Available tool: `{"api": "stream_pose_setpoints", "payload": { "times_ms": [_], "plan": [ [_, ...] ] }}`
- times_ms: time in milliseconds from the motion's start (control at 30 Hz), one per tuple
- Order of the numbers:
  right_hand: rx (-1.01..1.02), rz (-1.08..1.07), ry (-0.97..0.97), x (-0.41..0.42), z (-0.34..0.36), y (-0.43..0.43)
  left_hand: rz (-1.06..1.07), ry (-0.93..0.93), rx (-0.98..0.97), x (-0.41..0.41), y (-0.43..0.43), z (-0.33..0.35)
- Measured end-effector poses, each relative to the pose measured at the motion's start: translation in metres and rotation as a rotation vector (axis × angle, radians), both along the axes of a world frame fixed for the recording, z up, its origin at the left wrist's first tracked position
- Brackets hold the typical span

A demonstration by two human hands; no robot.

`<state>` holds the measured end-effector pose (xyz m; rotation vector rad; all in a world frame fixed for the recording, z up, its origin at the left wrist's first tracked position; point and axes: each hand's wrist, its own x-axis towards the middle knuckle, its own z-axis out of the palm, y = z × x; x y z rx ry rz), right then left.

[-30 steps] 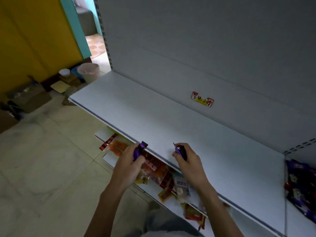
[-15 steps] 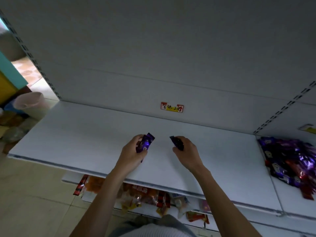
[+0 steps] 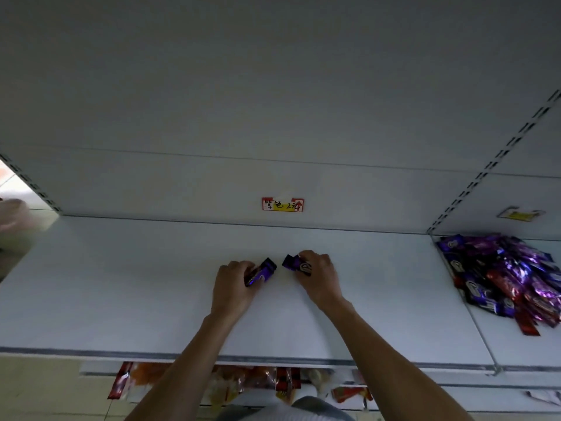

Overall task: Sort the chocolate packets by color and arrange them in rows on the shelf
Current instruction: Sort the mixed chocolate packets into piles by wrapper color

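Both my hands are over the middle of a white shelf (image 3: pixel 121 284). My left hand (image 3: pixel 233 284) grips a purple chocolate packet (image 3: pixel 261 272) that points up and to the right. My right hand (image 3: pixel 318 275) holds a second purple packet (image 3: pixel 298 265), its end pointing left toward the first. The two packets lie close together, a small gap between their ends, low over the shelf; whether they touch it I cannot tell. On the neighbouring shelf section to the right lies a loose pile of purple and red chocolate packets (image 3: pixel 510 278).
A red and yellow price label (image 3: pixel 283 204) sticks to the back panel above my hands. A slotted upright (image 3: pixel 485 168) divides the two shelf sections. Below the front edge, a lower shelf holds several orange and red snack packets (image 3: pixel 273 381). Tiled floor shows at bottom left.
My view has swung from the shelf's left end to face it squarely. Both hands moved forward from the front edge to the middle of the shelf, each still holding its purple packet.
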<state>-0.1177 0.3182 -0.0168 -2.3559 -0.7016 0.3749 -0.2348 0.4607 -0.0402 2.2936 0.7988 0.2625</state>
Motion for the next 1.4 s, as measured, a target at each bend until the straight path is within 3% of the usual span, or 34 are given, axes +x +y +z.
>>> {"api": "stream_pose_setpoints", "payload": {
  "times_ms": [133,300,500,600,867,1167,1400],
  "plan": [
    [-0.025,0.022,-0.083,-0.002,-0.002,-0.004,0.058,0.012,0.038,-0.009,0.006,0.004],
    [0.136,-0.083,-0.077,-0.009,0.01,-0.009,0.023,-0.045,0.015,-0.018,0.014,0.022],
    [0.424,-0.29,0.101,-0.034,0.038,-0.028,-0.07,-0.273,-0.14,-0.032,0.002,0.067],
    [0.516,-0.359,0.09,-0.056,0.057,-0.052,-0.142,-0.322,-0.19,-0.036,-0.017,0.086],
    [0.614,-0.601,0.024,-0.112,0.081,-0.155,-0.246,-0.404,-0.384,-0.049,-0.092,0.114],
    [0.672,-0.873,-0.017,-0.17,0.085,-0.305,-0.368,-0.383,-0.488,-0.041,-0.224,0.119],
    [0.663,-0.965,-0.007,-0.192,0.073,-0.385,-0.433,-0.346,-0.601,-0.045,-0.313,0.105]
  ]
}}
